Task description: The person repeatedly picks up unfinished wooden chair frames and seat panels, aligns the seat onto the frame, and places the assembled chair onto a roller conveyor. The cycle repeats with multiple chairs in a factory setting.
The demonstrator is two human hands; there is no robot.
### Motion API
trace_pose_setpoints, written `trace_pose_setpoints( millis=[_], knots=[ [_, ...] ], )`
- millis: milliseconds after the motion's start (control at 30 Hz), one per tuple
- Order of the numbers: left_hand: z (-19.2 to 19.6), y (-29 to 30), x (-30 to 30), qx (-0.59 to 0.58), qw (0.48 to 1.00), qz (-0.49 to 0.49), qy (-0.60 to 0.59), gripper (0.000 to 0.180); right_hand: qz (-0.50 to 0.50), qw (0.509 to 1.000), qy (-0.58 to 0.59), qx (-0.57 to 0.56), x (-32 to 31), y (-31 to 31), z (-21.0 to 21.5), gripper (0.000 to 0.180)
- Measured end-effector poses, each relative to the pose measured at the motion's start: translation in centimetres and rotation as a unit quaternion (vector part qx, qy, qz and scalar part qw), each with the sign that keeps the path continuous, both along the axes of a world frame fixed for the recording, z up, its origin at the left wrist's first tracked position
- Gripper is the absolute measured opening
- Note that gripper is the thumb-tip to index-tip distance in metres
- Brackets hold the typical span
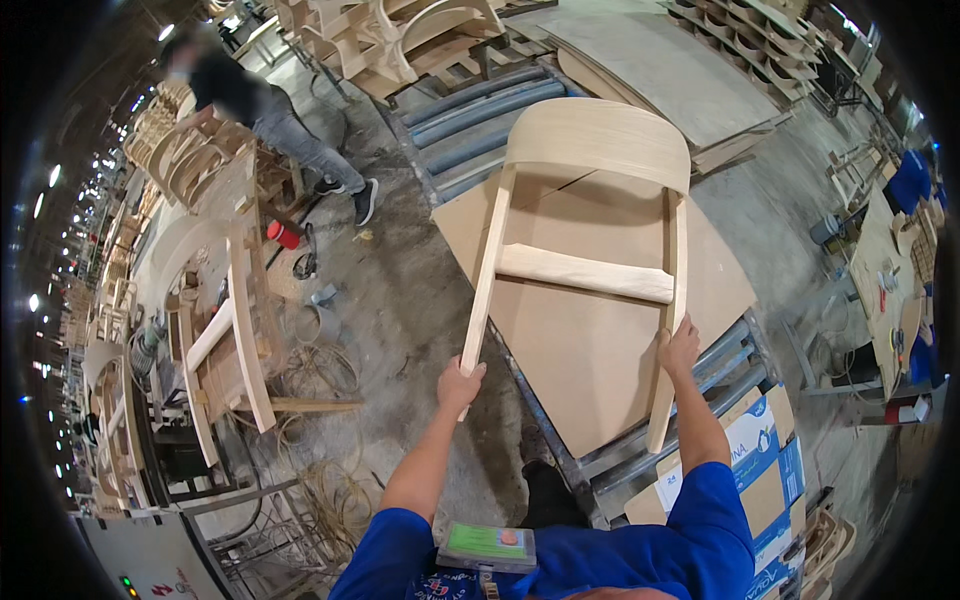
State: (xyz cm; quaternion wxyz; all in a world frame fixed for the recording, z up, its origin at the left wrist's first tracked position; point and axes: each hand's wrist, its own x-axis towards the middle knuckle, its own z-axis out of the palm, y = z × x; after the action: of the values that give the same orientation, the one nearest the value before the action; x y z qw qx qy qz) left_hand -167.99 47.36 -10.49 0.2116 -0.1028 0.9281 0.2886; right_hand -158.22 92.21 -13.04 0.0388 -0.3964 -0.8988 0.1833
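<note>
I hold a pale wooden chair back frame (585, 270) up in front of me, with a curved top rail, one cross rail and two legs pointing down. My left hand (460, 385) grips the lower end of its left leg. My right hand (678, 350) grips the right leg just below the cross rail. Under the frame a flat brown board (590, 350) lies on a metal roller stand (640, 450).
Another person (255, 110) bends over a wooden frame at the far left. A chair frame (225, 330) stands on a machine at my left, with wood strips on the floor. Stacked chair parts (400, 40) sit behind, a cardboard box (760, 470) at my right.
</note>
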Motion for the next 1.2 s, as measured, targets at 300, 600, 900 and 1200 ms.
trace_pose_setpoints(
  millis=[300, 600, 900, 1200],
  knots=[
    [3.2, -6.5, 19.1, 0.010, 0.994, 0.089, 0.062, 0.078, 0.061, 0.951, 0.078, 0.294, 5.7, -7.0, 0.7, 0.072],
    [3.2, -19.4, 53.8, 0.074, 0.888, 0.420, -0.175, 0.051, 0.695, 0.666, -0.014, -0.271, 21.7, -36.2, 1.3, 0.040],
    [1.8, -9.9, 87.0, 0.064, 0.616, 0.785, 0.000, 0.056, 0.706, 0.542, -0.380, -0.251, 35.0, -43.7, -7.0, 0.025],
    [3.4, 16.0, 102.4, 0.091, 0.270, 0.941, -0.183, 0.062, 0.931, 0.075, -0.306, 0.185, 46.5, -52.0, -9.5, 0.022]
  ],
)
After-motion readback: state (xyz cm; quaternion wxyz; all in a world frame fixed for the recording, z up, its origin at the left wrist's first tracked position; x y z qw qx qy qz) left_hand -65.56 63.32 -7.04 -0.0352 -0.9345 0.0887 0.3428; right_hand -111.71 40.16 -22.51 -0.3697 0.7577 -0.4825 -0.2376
